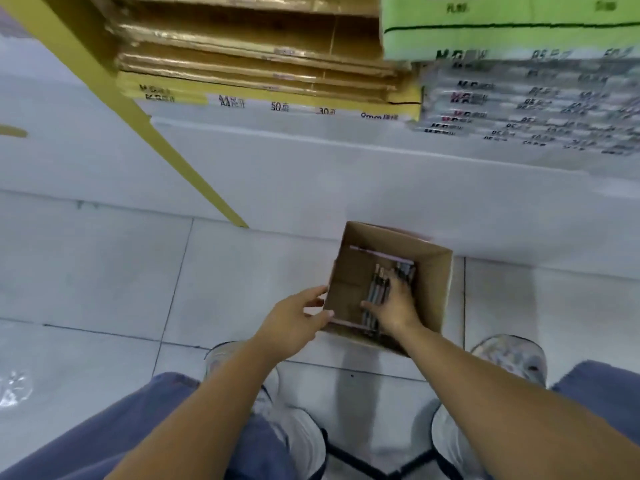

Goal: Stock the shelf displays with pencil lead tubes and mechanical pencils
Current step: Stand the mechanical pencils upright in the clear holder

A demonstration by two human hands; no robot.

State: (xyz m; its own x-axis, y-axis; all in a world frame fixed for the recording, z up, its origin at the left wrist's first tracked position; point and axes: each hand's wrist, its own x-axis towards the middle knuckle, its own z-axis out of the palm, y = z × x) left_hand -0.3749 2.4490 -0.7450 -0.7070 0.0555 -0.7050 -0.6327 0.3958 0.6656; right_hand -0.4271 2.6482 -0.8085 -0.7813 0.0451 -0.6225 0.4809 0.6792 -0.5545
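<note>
Keep your left hand (294,318) spread open against the left wall of the small open brown cardboard box (437,282), just beside the grip, so the box stays put. Your right hand (393,303) lies inside on the bundle of slim dark mechanical pencils (375,289), thumb stretched out. Whether its fingers have closed round them cannot be told. Gather the pencils parallel, then lift straight up. Under the grip they lie lengthwise between two pink strips (379,255).
</note>
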